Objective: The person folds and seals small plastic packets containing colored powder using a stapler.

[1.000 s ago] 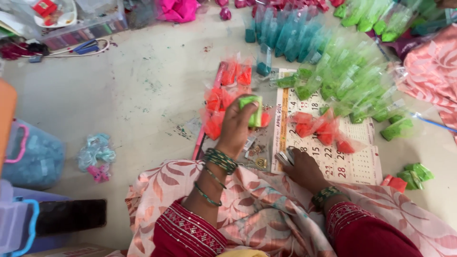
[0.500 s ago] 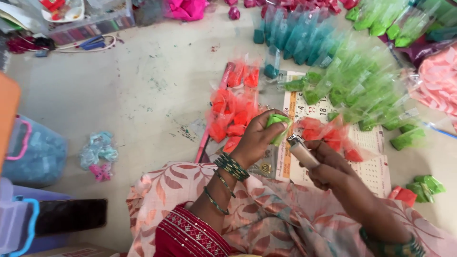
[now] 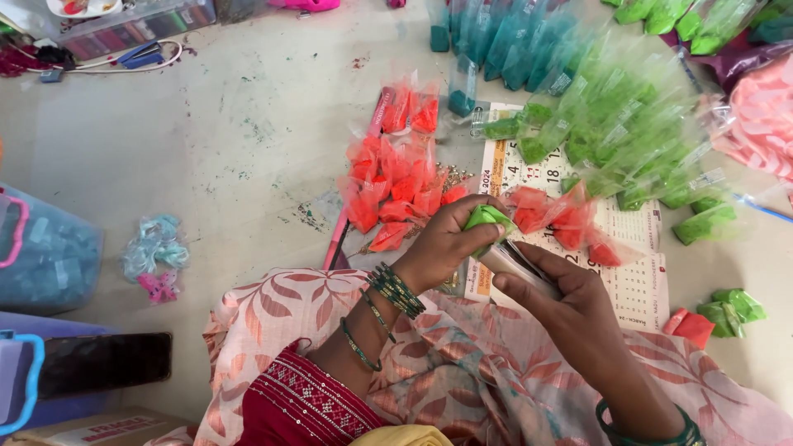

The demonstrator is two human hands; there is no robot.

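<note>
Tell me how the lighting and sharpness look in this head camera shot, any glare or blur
Head view: soft, even light with only faint shadows under the left hand and right hand; mild glare on the clear green packets; the green packet in the fingers is slightly motion-soft; the floor and calendar sheet are sharp; edges bend a little from the wide lens.

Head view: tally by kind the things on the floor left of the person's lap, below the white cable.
Blue see-through bag with pink handle: 1
Pale blue and pink trinket bundle: 1
Black phone: 1
Purple container with blue handle: 1
Cardboard box: 1
Total: 5
</note>
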